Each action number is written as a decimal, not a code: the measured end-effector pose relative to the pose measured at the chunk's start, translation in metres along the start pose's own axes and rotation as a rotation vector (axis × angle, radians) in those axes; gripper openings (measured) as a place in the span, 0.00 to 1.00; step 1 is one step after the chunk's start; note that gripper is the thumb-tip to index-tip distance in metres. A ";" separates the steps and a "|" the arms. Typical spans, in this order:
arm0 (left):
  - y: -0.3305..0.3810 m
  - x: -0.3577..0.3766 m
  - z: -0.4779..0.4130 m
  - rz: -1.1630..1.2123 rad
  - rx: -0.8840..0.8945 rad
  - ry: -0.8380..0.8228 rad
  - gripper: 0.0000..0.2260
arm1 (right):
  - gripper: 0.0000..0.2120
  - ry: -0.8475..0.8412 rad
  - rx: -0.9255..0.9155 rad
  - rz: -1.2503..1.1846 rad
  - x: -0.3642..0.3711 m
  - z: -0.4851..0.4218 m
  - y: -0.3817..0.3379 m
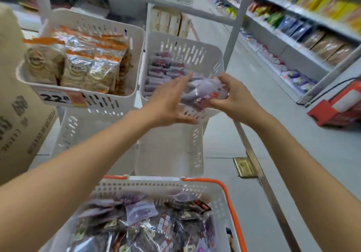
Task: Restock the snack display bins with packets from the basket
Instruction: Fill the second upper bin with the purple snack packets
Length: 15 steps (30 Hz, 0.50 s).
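One packet [202, 92], prob. crosswise, in R hand [235, 100].

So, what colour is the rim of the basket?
The rim is orange; the basket itself is white. Head view.

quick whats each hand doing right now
left hand: open, fingers straight, alongside the purple packet
right hand: closed, holding the purple packet

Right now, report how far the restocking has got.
Done: the right bin already holds rows of packets. In hand: the right grip holds a pale purple packet over that bin, the left grip open beside it. Left: the basket is still piled with loose packets.
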<state>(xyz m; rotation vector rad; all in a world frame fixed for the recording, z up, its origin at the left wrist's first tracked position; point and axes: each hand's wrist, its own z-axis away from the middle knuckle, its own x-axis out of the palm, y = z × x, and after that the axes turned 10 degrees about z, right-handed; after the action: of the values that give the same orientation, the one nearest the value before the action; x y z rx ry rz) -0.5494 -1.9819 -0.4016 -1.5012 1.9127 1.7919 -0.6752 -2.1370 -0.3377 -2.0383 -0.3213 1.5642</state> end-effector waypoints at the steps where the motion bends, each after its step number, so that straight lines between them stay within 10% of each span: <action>1: -0.007 -0.011 -0.017 -0.152 -0.014 -0.011 0.55 | 0.21 0.094 0.014 0.022 -0.011 -0.019 0.005; 6: -0.057 -0.034 -0.069 -0.450 -0.114 -0.149 0.46 | 0.24 0.371 0.077 0.305 -0.015 -0.127 0.049; 15: -0.088 -0.026 -0.080 -0.641 -0.037 -0.114 0.47 | 0.28 -0.292 0.204 0.545 0.014 -0.205 0.090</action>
<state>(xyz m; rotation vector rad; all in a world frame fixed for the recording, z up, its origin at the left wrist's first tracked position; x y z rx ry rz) -0.4336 -2.0155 -0.4218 -1.7159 1.1540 1.5658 -0.4896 -2.2603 -0.3627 -1.8236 0.3113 2.1243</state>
